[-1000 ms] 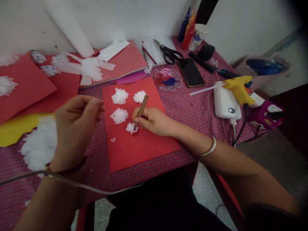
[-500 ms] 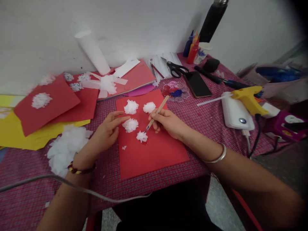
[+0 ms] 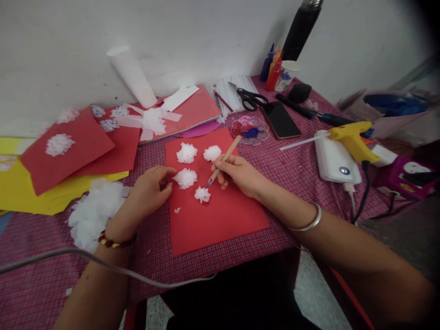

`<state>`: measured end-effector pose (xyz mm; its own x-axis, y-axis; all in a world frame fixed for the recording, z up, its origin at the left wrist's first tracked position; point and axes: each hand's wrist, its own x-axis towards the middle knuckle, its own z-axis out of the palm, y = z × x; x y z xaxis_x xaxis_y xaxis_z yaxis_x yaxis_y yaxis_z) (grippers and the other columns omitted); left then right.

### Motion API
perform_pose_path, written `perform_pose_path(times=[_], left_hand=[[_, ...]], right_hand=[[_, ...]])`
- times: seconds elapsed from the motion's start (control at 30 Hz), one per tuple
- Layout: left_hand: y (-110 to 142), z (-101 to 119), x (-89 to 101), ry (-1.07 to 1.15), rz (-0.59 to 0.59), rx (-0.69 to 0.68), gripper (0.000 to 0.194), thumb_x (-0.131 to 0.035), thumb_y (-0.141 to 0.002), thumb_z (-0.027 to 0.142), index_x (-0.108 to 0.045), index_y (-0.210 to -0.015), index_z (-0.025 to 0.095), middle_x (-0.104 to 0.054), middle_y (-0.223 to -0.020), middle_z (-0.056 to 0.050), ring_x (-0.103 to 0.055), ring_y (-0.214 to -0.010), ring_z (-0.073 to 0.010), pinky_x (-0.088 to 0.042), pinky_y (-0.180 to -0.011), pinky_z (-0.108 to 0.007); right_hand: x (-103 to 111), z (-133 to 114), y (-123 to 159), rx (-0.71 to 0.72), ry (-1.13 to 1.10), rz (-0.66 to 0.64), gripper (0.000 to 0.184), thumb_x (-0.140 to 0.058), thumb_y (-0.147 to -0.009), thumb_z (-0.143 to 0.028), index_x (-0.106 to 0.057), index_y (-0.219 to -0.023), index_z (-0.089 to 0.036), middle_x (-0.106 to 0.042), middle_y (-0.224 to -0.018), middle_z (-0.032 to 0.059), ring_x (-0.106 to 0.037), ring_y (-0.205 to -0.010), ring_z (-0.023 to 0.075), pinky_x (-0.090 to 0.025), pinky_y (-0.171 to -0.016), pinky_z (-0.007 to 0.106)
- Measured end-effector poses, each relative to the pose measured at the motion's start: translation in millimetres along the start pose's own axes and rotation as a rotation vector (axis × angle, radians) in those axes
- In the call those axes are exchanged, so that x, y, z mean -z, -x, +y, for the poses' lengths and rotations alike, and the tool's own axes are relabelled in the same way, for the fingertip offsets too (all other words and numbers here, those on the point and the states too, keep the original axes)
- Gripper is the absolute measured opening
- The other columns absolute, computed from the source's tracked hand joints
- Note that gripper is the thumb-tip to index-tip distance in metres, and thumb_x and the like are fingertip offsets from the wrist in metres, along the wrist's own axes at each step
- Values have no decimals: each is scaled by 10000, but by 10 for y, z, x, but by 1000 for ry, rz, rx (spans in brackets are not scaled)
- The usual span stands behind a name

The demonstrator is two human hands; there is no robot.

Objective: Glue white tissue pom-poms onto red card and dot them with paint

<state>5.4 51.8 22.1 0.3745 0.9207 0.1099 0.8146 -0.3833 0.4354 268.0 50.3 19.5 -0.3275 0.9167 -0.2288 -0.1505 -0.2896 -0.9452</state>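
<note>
A red sheet of paper (image 3: 223,215) lies on the checked tablecloth with several white tissue tufts on it. My right hand (image 3: 237,173) is closed round a wooden paintbrush (image 3: 225,158). The brush's tip hovers just above the lowest tuft (image 3: 202,194), which has a wet red spot beside it. My left hand (image 3: 149,190) rests at the sheet's left edge with its fingers curled inward, beside another tuft (image 3: 185,177). Nothing shows in that hand. Two more tufts (image 3: 186,152) sit near the top of the sheet.
A paint palette (image 3: 249,129), phone (image 3: 281,120), scissors (image 3: 252,98) and paint bottles (image 3: 274,68) stand behind the sheet. At the right are a yellow glue gun (image 3: 352,138) on a white power bank (image 3: 335,160). Red and yellow papers (image 3: 68,151) and loose tissue (image 3: 92,211) lie left.
My left hand came down from mid-air to the sheet's left edge, stretched its fingers, then curled them in. The right hand drew the brush back a little from the lowest tuft.
</note>
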Motion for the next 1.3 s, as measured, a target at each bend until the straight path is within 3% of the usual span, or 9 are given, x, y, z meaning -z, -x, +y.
perform_pose_path(times=[0.1, 0.17, 0.27, 0.37, 0.57, 0.73, 0.87, 1.13, 1.3], left_hand=[[12, 61, 10, 136, 0, 73, 282, -572, -785, 267, -618, -1059, 224, -701, -1038, -88, -664, -911, -246, -528, -794, -401], [19, 138, 1, 209, 54, 169, 227, -614, -799, 340, -608, -999, 232, -702, -947, -66, -661, -817, -223, -515, -720, -359], [13, 280, -55, 49, 167, 210, 205, -662, -793, 421, -572, -824, 240, -632, -773, -27, -585, -689, -203, -432, -632, -331], [-10, 379, -113, -68, 196, 213, 187, -675, -770, 377, -559, -733, 234, -567, -725, -24, -505, -647, -198, -330, -598, -323], [-1, 379, 9, 305, 270, 416, 148, -632, -784, 292, -604, -660, 216, -514, -599, 2, -455, -582, -163, -287, -568, -302], [37, 488, 41, 676, 183, 493, 225, -642, -788, 409, -641, -705, 200, -644, -655, -31, -558, -567, -143, -424, -520, -270], [49, 626, -22, 862, 128, 526, 148, -721, -724, 344, -694, -688, 203, -657, -634, -21, -545, -520, -110, -420, -470, -227], [41, 673, -24, 933, 100, 508, 108, -718, -731, 290, -705, -655, 214, -635, -578, -11, -525, -464, -100, -425, -424, -210], [37, 669, -42, 928, 141, 522, 117, -718, -731, 283, -696, -650, 200, -628, -572, -8, -519, -460, -90, -412, -422, -196]], right_hand=[[9, 13, -10, 6, -10, -6, 228, -513, -976, -232, -577, -764, -176, -542, -492, -48, -475, -438, 75, -417, -475, 218], [13, 19, -15, 10, -6, -14, 229, -517, -977, -237, -580, -765, -177, -544, -494, -46, -483, -440, 77, -419, -474, 219], [14, 24, -14, 14, 9, -13, 231, -513, -978, -234, -582, -765, -179, -542, -501, -44, -486, -449, 78, -423, -476, 217], [16, 29, -14, 16, 7, -8, 228, -514, -976, -231, -586, -766, -177, -542, -509, -43, -486, -456, 77, -432, -480, 211], [6, 12, -5, 86, -23, -21, 194, -537, -962, -251, -596, -794, -172, -572, -532, -43, -496, -462, 73, -421, -470, 209], [-40, -27, 64, 287, 17, -76, 129, -588, -929, -299, -628, -933, -177, -705, -735, -18, -543, -524, 55, -430, -508, 202], [-60, -14, 95, 397, 64, -131, 185, -577, -933, -344, -646, -985, -180, -719, -785, -9, -558, -536, 57, -462, -538, 209], [-65, -4, 76, 405, 77, -133, 152, -559, -943, -305, -643, -969, -180, -703, -772, -13, -570, -555, 61, -467, -536, 200], [-73, -28, 94, 420, 79, -136, 154, -552, -944, -294, -648, -959, -175, -702, -778, -7, -567, -556, 60, -464, -534, 196]])
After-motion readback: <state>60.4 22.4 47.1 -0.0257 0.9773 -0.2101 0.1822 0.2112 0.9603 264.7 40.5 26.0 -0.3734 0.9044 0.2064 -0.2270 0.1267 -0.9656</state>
